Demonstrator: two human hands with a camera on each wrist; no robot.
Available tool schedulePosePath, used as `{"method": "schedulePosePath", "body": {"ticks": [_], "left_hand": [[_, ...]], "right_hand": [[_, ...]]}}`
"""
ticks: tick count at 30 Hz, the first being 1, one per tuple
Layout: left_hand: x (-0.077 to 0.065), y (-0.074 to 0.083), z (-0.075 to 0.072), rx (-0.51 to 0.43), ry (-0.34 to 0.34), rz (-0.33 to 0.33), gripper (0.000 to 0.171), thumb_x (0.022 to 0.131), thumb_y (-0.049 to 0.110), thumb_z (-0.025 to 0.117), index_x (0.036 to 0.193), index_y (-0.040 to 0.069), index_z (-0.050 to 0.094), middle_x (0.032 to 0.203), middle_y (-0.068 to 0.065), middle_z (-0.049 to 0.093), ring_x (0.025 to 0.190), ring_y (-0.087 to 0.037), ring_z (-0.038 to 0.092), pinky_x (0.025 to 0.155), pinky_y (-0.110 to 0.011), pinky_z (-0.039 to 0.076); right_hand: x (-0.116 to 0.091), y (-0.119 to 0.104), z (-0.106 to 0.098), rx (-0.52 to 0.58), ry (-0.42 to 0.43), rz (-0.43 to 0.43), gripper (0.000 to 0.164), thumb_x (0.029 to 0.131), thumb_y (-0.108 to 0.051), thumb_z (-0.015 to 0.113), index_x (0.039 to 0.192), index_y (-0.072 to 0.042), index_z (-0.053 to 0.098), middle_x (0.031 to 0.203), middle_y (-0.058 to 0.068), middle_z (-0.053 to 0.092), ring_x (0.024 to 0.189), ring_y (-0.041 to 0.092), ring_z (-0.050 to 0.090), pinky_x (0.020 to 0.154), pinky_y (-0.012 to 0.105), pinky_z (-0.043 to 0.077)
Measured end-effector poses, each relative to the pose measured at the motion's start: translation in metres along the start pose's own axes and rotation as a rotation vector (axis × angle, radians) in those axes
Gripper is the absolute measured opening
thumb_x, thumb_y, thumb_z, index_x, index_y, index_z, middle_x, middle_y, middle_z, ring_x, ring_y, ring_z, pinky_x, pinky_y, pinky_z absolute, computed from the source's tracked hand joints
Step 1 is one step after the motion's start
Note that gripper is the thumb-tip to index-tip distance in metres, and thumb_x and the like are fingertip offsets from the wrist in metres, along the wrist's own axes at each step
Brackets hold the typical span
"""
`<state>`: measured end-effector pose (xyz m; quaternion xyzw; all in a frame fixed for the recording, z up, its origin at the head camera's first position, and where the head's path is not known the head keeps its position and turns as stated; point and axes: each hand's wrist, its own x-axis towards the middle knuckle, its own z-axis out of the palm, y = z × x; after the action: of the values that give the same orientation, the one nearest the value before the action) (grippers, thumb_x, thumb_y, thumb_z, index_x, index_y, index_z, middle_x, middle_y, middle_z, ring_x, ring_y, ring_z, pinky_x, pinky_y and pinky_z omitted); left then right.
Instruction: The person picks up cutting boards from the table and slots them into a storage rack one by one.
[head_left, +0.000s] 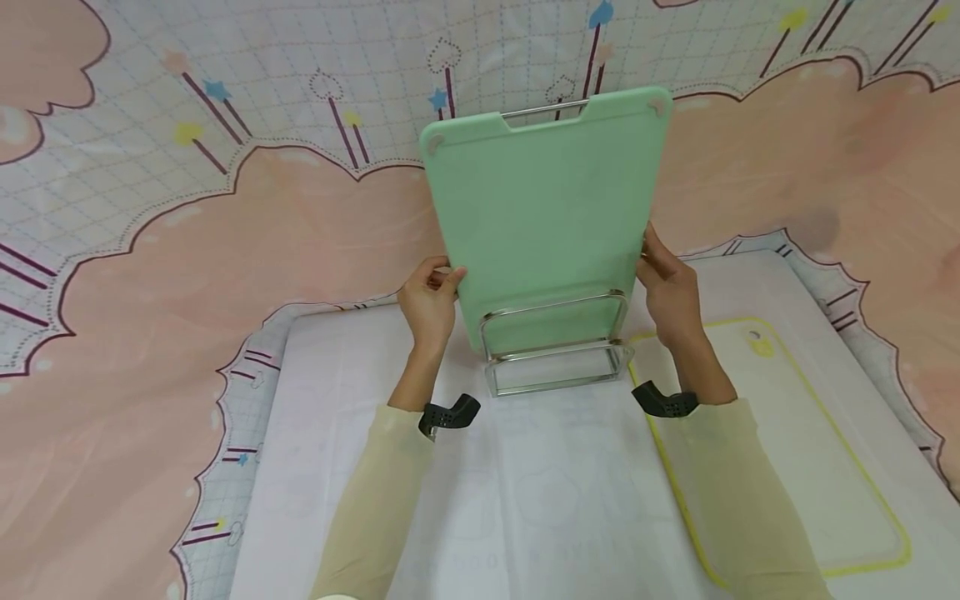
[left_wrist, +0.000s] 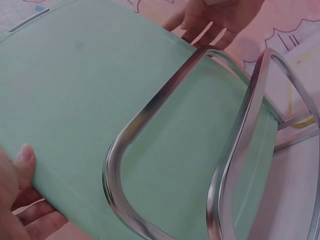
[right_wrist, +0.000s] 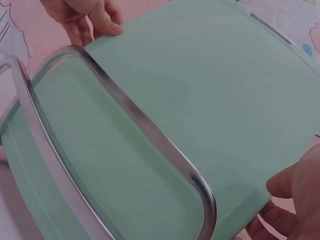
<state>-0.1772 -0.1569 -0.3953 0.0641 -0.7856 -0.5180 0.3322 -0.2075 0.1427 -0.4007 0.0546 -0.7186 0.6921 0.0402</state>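
Note:
A pale green cutting board (head_left: 547,200) stands upright, leaning slightly back, with its lower part behind the front loop of a silver metal rack (head_left: 555,306). My left hand (head_left: 429,304) pinches its left edge; the left wrist view shows that thumb (left_wrist: 25,162) on the front face and the fingers behind. On the opposite edge, my right hand (head_left: 670,292) grips the board, its thumb (right_wrist: 284,182) in front and other fingers tucked underneath in the right wrist view. Whether the board's bottom edge rests on the rack cannot be made out.
A white cutting board with a yellow rim (head_left: 851,446) lies flat on the white table (head_left: 360,350) at the right, partly under my right forearm. Behind the table hangs a patterned pink and white cloth (head_left: 337,225). Black straps (head_left: 450,412) circle both wrists.

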Motion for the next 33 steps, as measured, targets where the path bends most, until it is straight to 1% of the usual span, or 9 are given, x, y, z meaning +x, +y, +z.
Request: {"method": "schedulePosePath", "body": {"ticks": [3, 6, 9, 14, 20, 23, 26, 29, 33], "left_hand": [[0.000, 0.000, 0.000, -0.006, -0.007, 0.004, 0.019, 0.079, 0.011, 0.078, 0.092, -0.001, 0.073, 0.066, -0.013, 0.064, 0.053, -0.017, 0.057, 0.052, -0.019, 0.050], [-0.002, 0.001, 0.000, -0.007, -0.022, -0.008, 0.019, 0.080, 0.008, 0.077, 0.095, -0.002, 0.072, 0.072, -0.014, 0.067, 0.058, -0.021, 0.061, 0.056, -0.022, 0.051], [-0.005, 0.002, -0.001, -0.001, -0.039, -0.034, 0.020, 0.082, 0.005, 0.075, 0.100, -0.002, 0.071, 0.077, -0.015, 0.069, 0.064, -0.026, 0.063, 0.062, -0.027, 0.052], [-0.010, 0.005, -0.001, -0.013, -0.066, -0.073, 0.023, 0.086, 0.002, 0.070, 0.108, -0.002, 0.067, 0.088, -0.017, 0.069, 0.078, -0.027, 0.064, 0.069, -0.036, 0.052], [-0.027, 0.010, -0.004, -0.094, -0.081, -0.164, 0.028, 0.091, 0.007, 0.065, 0.118, 0.000, 0.061, 0.107, -0.013, 0.066, 0.097, -0.023, 0.061, 0.081, -0.035, 0.052], [-0.039, 0.012, -0.004, -0.129, -0.085, -0.177, 0.031, 0.093, 0.008, 0.063, 0.122, -0.003, 0.057, 0.116, -0.013, 0.062, 0.106, -0.023, 0.058, 0.088, -0.035, 0.049], [-0.052, 0.016, -0.004, -0.133, -0.078, -0.152, 0.035, 0.094, 0.008, 0.061, 0.126, -0.004, 0.053, 0.124, -0.014, 0.057, 0.115, -0.027, 0.054, 0.095, -0.039, 0.045], [-0.067, 0.019, -0.001, -0.149, -0.054, -0.097, 0.036, 0.095, 0.007, 0.059, 0.127, -0.007, 0.050, 0.127, -0.016, 0.055, 0.121, -0.030, 0.050, 0.100, -0.042, 0.040], [-0.089, 0.023, 0.006, -0.249, 0.005, 0.014, 0.030, 0.095, 0.000, 0.056, 0.122, -0.010, 0.051, 0.124, -0.023, 0.054, 0.120, -0.031, 0.049, 0.101, -0.045, 0.039]], "right_hand": [[-0.001, 0.001, -0.001, -0.030, -0.016, -0.003, 0.051, 0.101, -0.014, 0.049, 0.145, -0.037, 0.036, 0.148, 0.004, 0.040, 0.131, 0.021, 0.038, 0.109, 0.040, 0.029], [-0.004, 0.002, -0.002, -0.064, -0.037, -0.008, 0.053, 0.101, -0.015, 0.048, 0.147, -0.036, 0.032, 0.149, 0.005, 0.037, 0.132, 0.022, 0.036, 0.108, 0.041, 0.029], [-0.005, 0.002, -0.003, -0.069, -0.052, -0.016, 0.055, 0.101, -0.014, 0.048, 0.150, -0.030, 0.029, 0.150, 0.006, 0.035, 0.133, 0.023, 0.035, 0.108, 0.040, 0.029], [-0.010, 0.003, -0.006, -0.055, -0.072, -0.038, 0.054, 0.102, -0.014, 0.048, 0.151, -0.021, 0.028, 0.152, 0.006, 0.033, 0.135, 0.025, 0.034, 0.109, 0.039, 0.028], [-0.015, 0.005, -0.008, -0.075, -0.075, -0.053, 0.052, 0.101, -0.013, 0.048, 0.150, -0.016, 0.031, 0.151, 0.007, 0.034, 0.135, 0.029, 0.035, 0.109, 0.040, 0.029], [-0.017, 0.005, -0.010, -0.096, -0.050, -0.060, 0.049, 0.101, -0.009, 0.048, 0.149, -0.011, 0.035, 0.147, 0.012, 0.040, 0.132, 0.032, 0.039, 0.107, 0.037, 0.033], [-0.022, 0.004, -0.013, -0.105, -0.024, -0.053, 0.047, 0.101, -0.008, 0.048, 0.147, -0.008, 0.038, 0.142, 0.017, 0.045, 0.128, 0.030, 0.045, 0.103, 0.033, 0.037], [-0.026, 0.004, -0.018, -0.110, -0.006, -0.058, 0.045, 0.100, -0.009, 0.050, 0.145, -0.008, 0.042, 0.136, 0.019, 0.050, 0.122, 0.024, 0.051, 0.100, 0.028, 0.040], [-0.036, 0.007, -0.031, -0.117, 0.009, -0.073, 0.043, 0.100, -0.009, 0.051, 0.142, -0.007, 0.046, 0.130, 0.017, 0.055, 0.116, 0.017, 0.055, 0.096, 0.022, 0.042]]}}
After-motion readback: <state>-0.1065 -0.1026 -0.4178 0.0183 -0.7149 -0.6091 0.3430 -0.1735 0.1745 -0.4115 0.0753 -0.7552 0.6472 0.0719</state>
